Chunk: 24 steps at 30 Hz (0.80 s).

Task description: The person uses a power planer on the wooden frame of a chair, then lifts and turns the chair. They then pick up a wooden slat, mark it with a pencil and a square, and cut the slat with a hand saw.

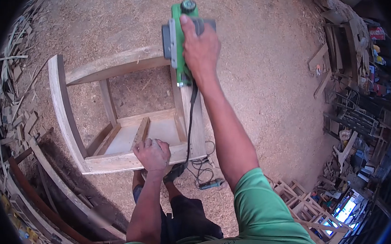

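A wooden frame [122, 163], chair-like with a curved rail and an upright post at its left, stands on the floor in front of me. My right hand [200, 47] is wrapped round the handle of a green electric planer [177, 43], which lies along the frame's far right corner. From the planer a dark cable [190, 121] runs down across the frame. My left hand [152, 154] grips the near rail, its fingers curled over the top edge. A pale panel [158, 133] and a slat show inside the frame.
Wood shavings cover the floor [271, 73]. Scrap wood [15, 77] lines the left side, with curved wooden parts [58, 198] at lower left. A corded tool [211, 184] lies near my feet. Slatted wooden frames [305, 204] and clutter are at right.
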{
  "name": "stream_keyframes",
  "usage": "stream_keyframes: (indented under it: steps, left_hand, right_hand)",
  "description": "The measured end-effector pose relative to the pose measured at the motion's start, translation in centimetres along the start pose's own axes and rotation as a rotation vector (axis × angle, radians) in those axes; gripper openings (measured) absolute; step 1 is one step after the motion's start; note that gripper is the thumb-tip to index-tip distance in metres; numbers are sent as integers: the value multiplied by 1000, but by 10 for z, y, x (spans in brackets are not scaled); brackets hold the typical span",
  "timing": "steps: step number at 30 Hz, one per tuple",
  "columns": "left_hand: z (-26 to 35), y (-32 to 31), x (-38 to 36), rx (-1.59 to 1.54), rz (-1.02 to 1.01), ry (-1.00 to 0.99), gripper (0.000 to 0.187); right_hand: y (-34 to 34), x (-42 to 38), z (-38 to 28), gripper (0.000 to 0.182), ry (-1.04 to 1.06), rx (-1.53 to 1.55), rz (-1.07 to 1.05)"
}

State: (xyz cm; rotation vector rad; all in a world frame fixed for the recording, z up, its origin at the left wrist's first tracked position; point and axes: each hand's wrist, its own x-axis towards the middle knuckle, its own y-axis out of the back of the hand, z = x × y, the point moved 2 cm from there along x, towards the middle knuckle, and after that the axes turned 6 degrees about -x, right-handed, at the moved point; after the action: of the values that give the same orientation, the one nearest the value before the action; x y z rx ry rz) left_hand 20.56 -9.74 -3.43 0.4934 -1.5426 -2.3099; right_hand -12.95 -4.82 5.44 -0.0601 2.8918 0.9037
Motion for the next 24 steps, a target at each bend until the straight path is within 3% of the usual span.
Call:
stream_keyframes:
  steps: [3, 5, 7, 11, 13, 15, 16, 17, 20, 24]
  left_hand:
    - [0, -1, 0, 9, 29, -20, 29]
    - [2, -1, 1, 1, 70, -31, 29]
    - [0, -4, -3, 40, 55, -36, 30]
    - [0, -6, -5, 39, 86, -49, 33]
    - [-1, -5, -8, 40, 102, -63, 34]
    - [1, -5, -7, 43, 103, -57, 35]
    - [0, -6, -7, 43, 80, -39, 35]
    - [-1, -6, -7, 42, 61, -15, 35]
    - [-2, -7, -5, 25, 83, 9, 37]
    - [-6, -4, -9, 31, 95, -77, 41]
  right_hand:
    - [-7, 27, -8, 78, 159, -156, 158]
    - [-4, 43, -23, 75, 121, -53, 14]
    - [-12, 56, -19, 74, 241, -54, 133]
    - [1, 40, -15, 73, 226, -11, 86]
    - [25, 1, -12, 74, 132, 3, -5]
    - [31, -50, 24, 80, 160, -53, 177]
    - [60, -97, 20, 75, -16, -48, -8]
    - [68, -134, 48, 69, 24, -67, 51]
    - [120, -279, 88, 54, -258, -50, -3]
    - [173, -464, 120, 46, -603, -89, 195]
